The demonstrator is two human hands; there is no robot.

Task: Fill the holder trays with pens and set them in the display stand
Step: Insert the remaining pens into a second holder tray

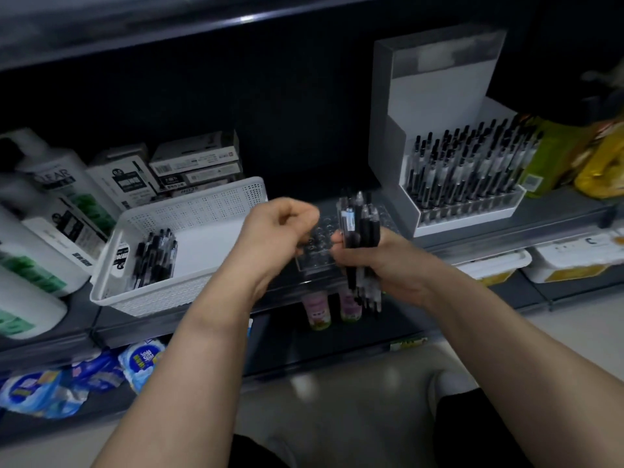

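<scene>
pens (363, 224), a thick black bundle of them, stand upright in the right hand (381, 261), whose grip is clamped round their middle, tips poking out below the palm. this hand sits at the right edge of the clear holder tray (315, 255), which lies flat on the grey shelf (506, 236); its rows of holes look bare where they show. the left hand (280, 224) hovers over the tray's left end with fingers curled in; motion blur hides the fingertips, so i cannot tell whether that grip pinches anything or is simply closed.

left of the tray, just beside it, a white perforated basket (189, 231) rests on the same shelf, with a loose heap of black pens (153, 258) in its left part. behind and left of the tray, beyond the basket, pen boxes (196, 160) are stacked, and further left stand large white bottles (50, 197).

right of the tray and a little behind it is the grey and white display stand (439, 113), already carrying a filled tray of pens (469, 177) standing upright in rows. beyond the stand, further right, are yellow and green packets (601, 157).

below the tray, on a lower shelf, two small bottles (317, 312) stand upright, and blue packs (101, 369) lie below and to the left.
</scene>
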